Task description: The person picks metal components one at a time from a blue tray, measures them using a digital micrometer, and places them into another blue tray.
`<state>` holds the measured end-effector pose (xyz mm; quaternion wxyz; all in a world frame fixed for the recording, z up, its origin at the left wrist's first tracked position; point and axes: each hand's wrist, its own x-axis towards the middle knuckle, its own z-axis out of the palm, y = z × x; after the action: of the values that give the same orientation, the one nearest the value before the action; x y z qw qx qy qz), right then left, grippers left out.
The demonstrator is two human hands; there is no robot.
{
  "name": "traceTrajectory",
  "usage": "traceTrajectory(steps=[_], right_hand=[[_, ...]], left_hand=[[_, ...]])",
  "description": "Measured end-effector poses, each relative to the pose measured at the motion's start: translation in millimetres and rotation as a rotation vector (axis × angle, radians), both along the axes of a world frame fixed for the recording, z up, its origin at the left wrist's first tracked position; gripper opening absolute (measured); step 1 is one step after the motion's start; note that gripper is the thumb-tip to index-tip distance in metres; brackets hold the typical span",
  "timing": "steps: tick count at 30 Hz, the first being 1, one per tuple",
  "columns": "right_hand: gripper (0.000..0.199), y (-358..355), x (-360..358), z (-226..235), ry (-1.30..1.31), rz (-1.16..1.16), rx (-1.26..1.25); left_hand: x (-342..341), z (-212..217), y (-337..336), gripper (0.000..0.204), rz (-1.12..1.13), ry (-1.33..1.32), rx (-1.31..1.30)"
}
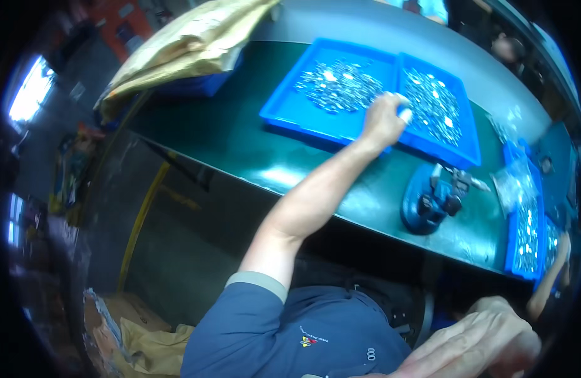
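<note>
My left hand reaches over the border between two blue trays. Its fingers are curled and the thumb is drawn in beside them; whatever they hold, if anything, is hidden. Small shiny metal pieces are heaped in the left blue tray, and more such pieces fill much of the right blue tray. Low at the right, close to the camera, is my right hand, back upward, its fingers out of sight. Between my hands a small bench device with a round blue base and metal parts stands on the table.
The green table carries a large tan sack at the far left. Farther right are a clear plastic bag and a blue tray of metal pieces. Another person's hand reaches in there. A carton lies below left.
</note>
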<state>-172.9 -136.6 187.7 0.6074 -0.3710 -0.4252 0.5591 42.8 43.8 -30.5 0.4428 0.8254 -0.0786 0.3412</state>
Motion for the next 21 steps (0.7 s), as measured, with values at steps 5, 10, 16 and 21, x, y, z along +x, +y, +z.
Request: traceTrajectory(steps=[5,10,16,21], right_hand=[[0.113,-3,-4,-30,0.147,-0.066,0.345],[0.113,-13,13,-35,0.041,-0.008,0.510],[0.103,-15,24,-48,0.081,-0.005,0.587],[0.081,-43,40,-62,-0.019,-0.115,0.518]], left_hand=[[11,-6,7,0.029,-0.013,0.022,0.018],[-7,7,22,0.030,0.011,0.084,0.044],[-2,8,5,0.029,-0.033,0.033,0.047],[-8,11,7,0.030,0.024,0.078,0.091]])
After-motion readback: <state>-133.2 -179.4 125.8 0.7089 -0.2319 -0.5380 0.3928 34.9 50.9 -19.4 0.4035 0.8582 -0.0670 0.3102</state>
